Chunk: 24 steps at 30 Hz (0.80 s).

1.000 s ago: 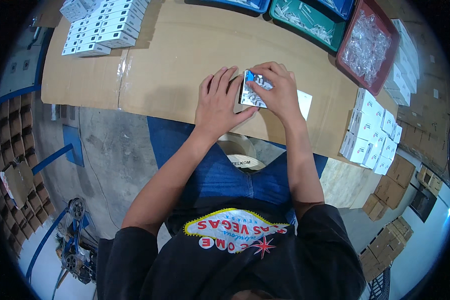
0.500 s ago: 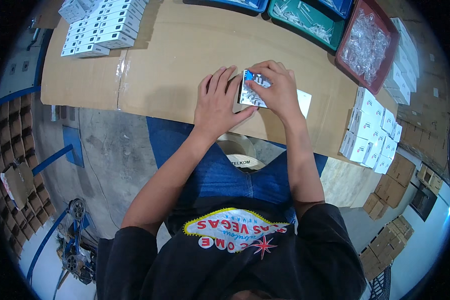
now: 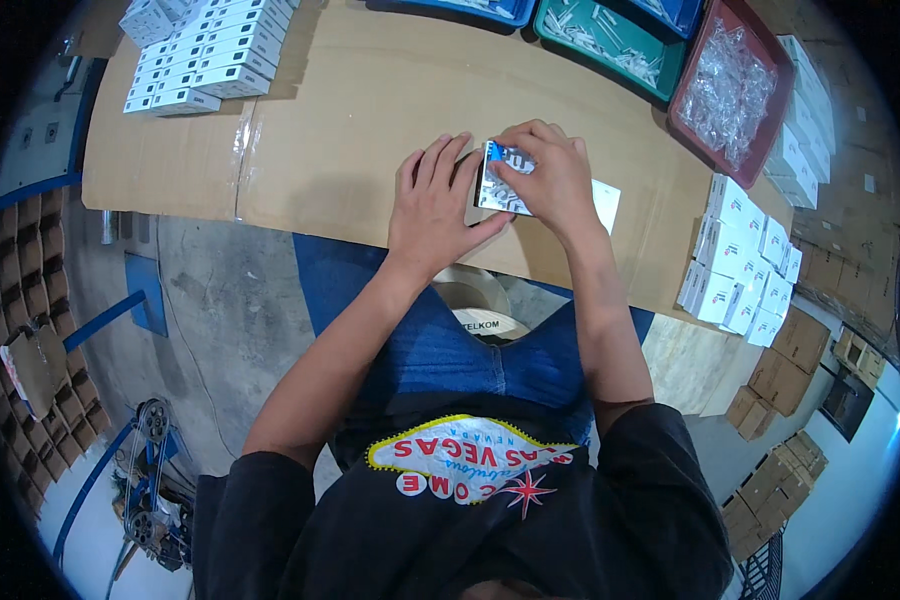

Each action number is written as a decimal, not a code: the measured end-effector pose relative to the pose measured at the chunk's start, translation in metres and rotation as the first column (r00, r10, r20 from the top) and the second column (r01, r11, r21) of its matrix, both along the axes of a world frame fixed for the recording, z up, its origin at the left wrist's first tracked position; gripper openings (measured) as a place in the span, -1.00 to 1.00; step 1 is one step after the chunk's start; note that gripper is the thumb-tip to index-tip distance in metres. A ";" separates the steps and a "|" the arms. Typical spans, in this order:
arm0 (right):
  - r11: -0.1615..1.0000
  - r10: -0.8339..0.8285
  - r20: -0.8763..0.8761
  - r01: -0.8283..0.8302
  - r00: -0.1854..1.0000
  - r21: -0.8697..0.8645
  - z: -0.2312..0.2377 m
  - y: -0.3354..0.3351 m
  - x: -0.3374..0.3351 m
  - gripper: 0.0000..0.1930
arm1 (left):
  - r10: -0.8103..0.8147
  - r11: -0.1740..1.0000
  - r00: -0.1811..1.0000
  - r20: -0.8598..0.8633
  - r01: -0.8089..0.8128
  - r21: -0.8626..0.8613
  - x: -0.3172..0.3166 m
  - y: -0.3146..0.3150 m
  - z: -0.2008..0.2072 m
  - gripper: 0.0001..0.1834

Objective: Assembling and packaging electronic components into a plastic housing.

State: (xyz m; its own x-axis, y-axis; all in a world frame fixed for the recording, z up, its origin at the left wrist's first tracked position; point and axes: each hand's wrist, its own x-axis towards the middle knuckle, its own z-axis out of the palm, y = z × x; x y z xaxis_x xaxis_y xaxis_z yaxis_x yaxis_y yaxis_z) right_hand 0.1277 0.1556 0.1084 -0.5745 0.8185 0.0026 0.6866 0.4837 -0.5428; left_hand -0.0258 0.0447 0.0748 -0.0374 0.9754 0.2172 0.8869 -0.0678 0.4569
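On the cardboard-covered table lies a flat rectangular piece (image 3: 497, 190) with blue, white and grey print and a dark left edge, perhaps a small box or booklet. My right hand (image 3: 555, 180) covers much of it from above, thumb and fingers pinched together over its printed face. What exactly sits under those fingers is hidden. My left hand (image 3: 432, 205) rests at the left of the piece, fingers spread, with the thumb reaching along its near edge. A plain white flat part (image 3: 605, 204) shows to the right, beyond my right hand; whether it joins the printed piece I cannot tell.
White boxes (image 3: 215, 60) stand stacked at the far left, and more white boxes (image 3: 740, 255) at the right edge. Along the back right are a green tray (image 3: 610, 62) of small white parts, a red tray (image 3: 685, 115) of clear plastic bags, and blue trays (image 3: 470, 10).
Almost nothing differs. My right hand has shifted very slightly over the printed piece, while my left hand stays in place.
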 end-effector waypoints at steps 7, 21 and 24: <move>1.000 -0.017 -0.061 0.018 0.998 0.013 -0.004 -0.003 -0.002 -0.74 | 0.011 0.999 1.000 -0.020 -0.011 0.031 0.000 -0.001 0.003 -0.14; 0.909 -0.412 -0.213 0.385 0.886 -0.157 0.011 0.000 0.099 -0.69 | -0.002 0.997 0.999 -0.033 0.004 0.072 0.001 -0.006 -0.002 -0.09; 0.831 -0.551 -0.032 0.545 0.834 -0.108 -0.006 -0.020 0.137 -0.72 | 0.018 0.999 1.000 -0.004 -0.018 0.042 0.003 -0.004 0.003 -0.04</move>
